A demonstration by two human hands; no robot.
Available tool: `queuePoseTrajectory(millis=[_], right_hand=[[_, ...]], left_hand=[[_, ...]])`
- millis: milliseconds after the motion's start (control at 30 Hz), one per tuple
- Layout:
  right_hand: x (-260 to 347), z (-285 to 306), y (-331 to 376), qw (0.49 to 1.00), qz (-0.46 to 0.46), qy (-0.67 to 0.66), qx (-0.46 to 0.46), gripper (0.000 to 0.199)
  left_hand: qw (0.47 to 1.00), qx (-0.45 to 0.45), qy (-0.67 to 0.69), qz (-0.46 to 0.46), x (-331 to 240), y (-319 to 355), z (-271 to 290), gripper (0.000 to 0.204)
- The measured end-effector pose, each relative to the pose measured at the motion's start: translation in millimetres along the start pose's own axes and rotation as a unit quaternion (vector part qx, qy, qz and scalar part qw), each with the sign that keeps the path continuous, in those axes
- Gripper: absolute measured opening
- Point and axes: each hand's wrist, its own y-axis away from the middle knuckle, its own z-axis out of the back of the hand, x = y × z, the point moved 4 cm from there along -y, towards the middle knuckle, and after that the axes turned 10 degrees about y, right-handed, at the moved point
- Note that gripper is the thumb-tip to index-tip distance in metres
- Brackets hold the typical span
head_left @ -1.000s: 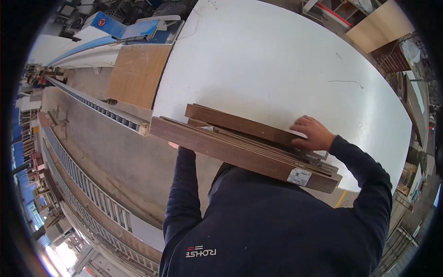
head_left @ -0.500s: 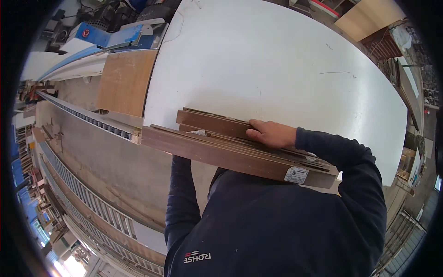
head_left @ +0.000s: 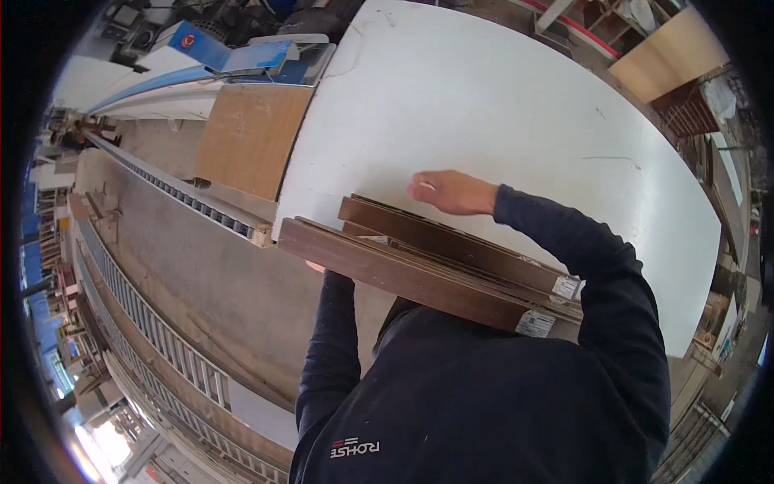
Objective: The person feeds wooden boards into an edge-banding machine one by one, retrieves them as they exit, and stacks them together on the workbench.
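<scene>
A stack of long dark brown boards [head_left: 419, 258] with white labels at its right end lies across my chest, above the edge of a large white panel [head_left: 500, 105]. My right arm reaches over the stack. My right hand [head_left: 451, 192] rests at the far edge of the top board, fingers pointing left. My left hand [head_left: 316, 267] is under the stack's left end and holds it from below; only a sliver of it shows.
A light brown wooden board [head_left: 251, 137] lies left of the white panel. A long roller conveyor rail [head_left: 177, 198] runs diagonally at left above a grey floor. Blue machine parts [head_left: 234, 56] stand at the top left. Wooden boards and shelving [head_left: 685, 64] stand at the top right.
My right hand has slid left along the far edge of the stack, from near its right end to about its middle. The stack stays against my chest.
</scene>
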Motion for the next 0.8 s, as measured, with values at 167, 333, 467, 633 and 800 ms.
queuePoseTrajectory(millis=[167, 333, 467, 633, 800], right_hand=[[23, 30, -75, 0.993, 0.031, 0.032, -0.108, 0.062], [40, 58, -153, 0.979, -0.012, 0.073, -0.187, 0.056], [50, 81, -202, 0.948, 0.018, 0.115, -0.296, 0.046], [46, 107, -251, 0.910, -0.025, 0.217, -0.353, 0.043], [34, 128, -281, 0.824, -0.022, 0.347, -0.448, 0.051]], left_hand=[[0.964, -0.160, -0.085, -0.196, 4, 29, -53, 0.062], [0.921, -0.249, -0.150, -0.259, 6, 54, -96, 0.061], [0.909, -0.277, -0.167, -0.263, 8, 62, -110, 0.060], [0.901, -0.295, -0.180, -0.262, 10, 69, -117, 0.059], [0.893, -0.305, -0.197, -0.267, 9, 74, -122, 0.058]])
